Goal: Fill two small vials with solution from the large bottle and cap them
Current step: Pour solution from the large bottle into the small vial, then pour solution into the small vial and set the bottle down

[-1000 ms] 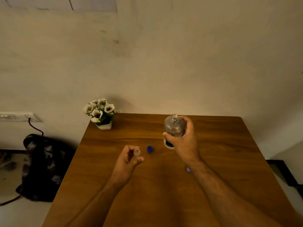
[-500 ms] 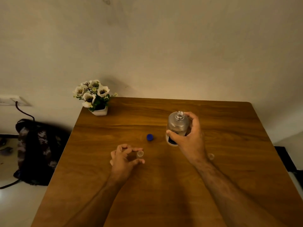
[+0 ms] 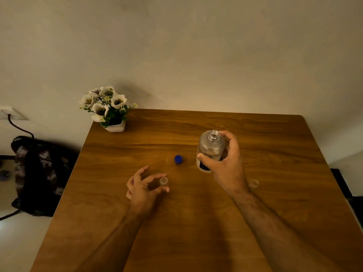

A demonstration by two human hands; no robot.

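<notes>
A brown wood-grain tabletop (image 3: 196,222) stands against a plain pale wall. At its far left corner sits a small white pot of white flowers (image 3: 107,108); on the floor beyond the left edge lies a dark patterned backpack (image 3: 39,173), with a cord running up to a wall socket (image 3: 11,113).

The large bottle (image 3: 211,148) is clear, uncapped, with a white and dark label low on its body. Its blue cap (image 3: 178,159) lies on the wood just left of the bottle. One small clear vial (image 3: 163,181), open at the top, is nearer to me and left of the bottle; a second vial (image 3: 254,183) stands nearer to me and right of the bottle, just beside my right wrist.

My right hand (image 3: 224,165) is wrapped round the bottle. My left hand (image 3: 142,188) pinches the first vial between thumb and forefinger, other fingers loosely spread.
</notes>
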